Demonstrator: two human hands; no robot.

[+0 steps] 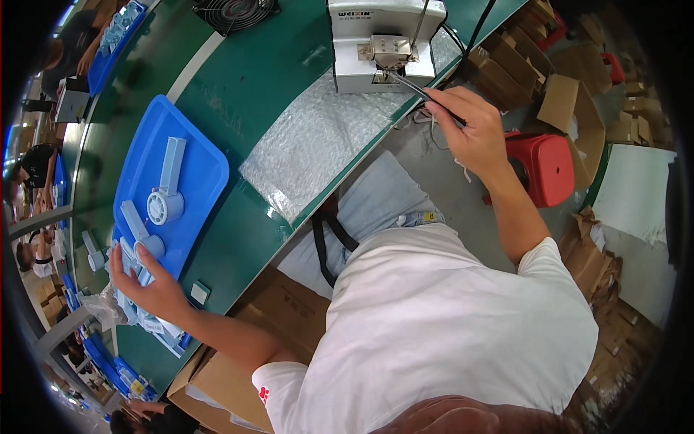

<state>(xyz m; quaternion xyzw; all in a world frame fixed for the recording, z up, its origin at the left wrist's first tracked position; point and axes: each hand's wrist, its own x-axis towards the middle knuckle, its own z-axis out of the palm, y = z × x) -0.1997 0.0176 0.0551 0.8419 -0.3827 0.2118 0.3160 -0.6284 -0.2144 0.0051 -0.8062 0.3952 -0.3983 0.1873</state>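
My right hand [473,130] pinches a pair of dark tweezers [417,87]. Their tips reach into the metal fixture [390,52] on the front of a white and grey bench machine [348,54]; what lies at the tips is too small to make out. My left hand [150,288] is open, fingers apart, over the near end of a blue tray [199,163]. Beneath and around it lie several light blue handheld fans, partly hidden by the hand. One handheld fan [166,206], with a round head and a long handle, lies farther up the tray.
Bubble wrap [311,137] covers the green table before the machine. A black fan [235,13] stands at the back, and a small pale square piece [199,292] lies by the table's edge. On the right are a red stool [542,170] and cardboard boxes [571,108]. Other people work at far left.
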